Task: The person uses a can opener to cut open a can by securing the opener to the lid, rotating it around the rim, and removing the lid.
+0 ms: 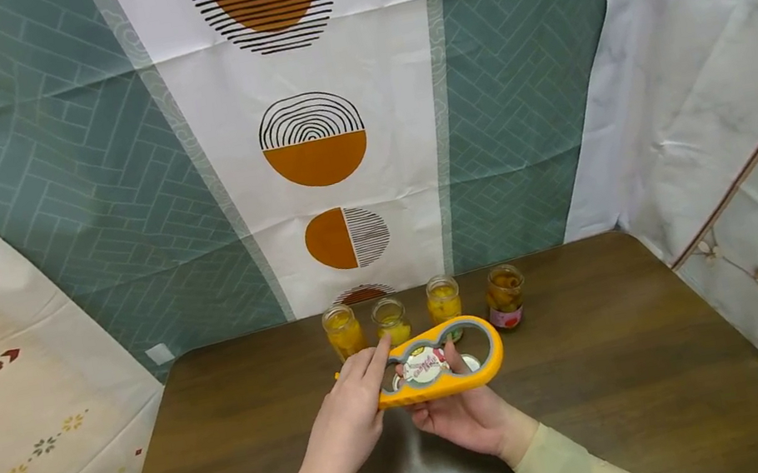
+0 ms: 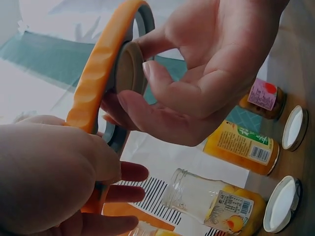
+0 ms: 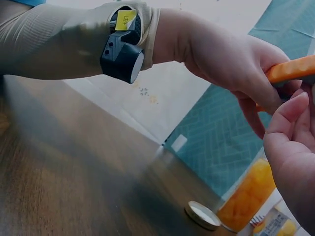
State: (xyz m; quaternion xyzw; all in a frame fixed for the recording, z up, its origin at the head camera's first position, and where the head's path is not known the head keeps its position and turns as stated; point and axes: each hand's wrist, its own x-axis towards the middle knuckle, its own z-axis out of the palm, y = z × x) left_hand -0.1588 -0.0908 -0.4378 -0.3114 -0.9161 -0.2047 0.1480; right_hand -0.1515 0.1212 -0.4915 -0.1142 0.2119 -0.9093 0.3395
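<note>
An orange jar opener [image 1: 444, 386] with several grey-lined round openings is held tilted above the table. My left hand [image 1: 346, 415] grips its left end, the fingers laid across the top. A round metal lid [image 1: 423, 366] with a printed top sits in the middle opening. From beneath, my right hand [image 1: 474, 418] holds this lid with curled fingers and thumb; one digit shows through the right-hand opening. In the left wrist view, the underside of the lid [image 2: 130, 69] lies against the right fingertips [image 2: 150, 73]. The opener's left end is partly hidden by the left hand.
Several lidless glass jars stand near the table's back edge, among them a yellow-filled jar [image 1: 343, 331] and a darker-filled jar [image 1: 506, 297] with a pink label. Loose lids, such as one lid [image 2: 281, 204], lie on the brown table [image 1: 637, 360] before them. Patterned cloth [image 1: 503, 79] hangs behind.
</note>
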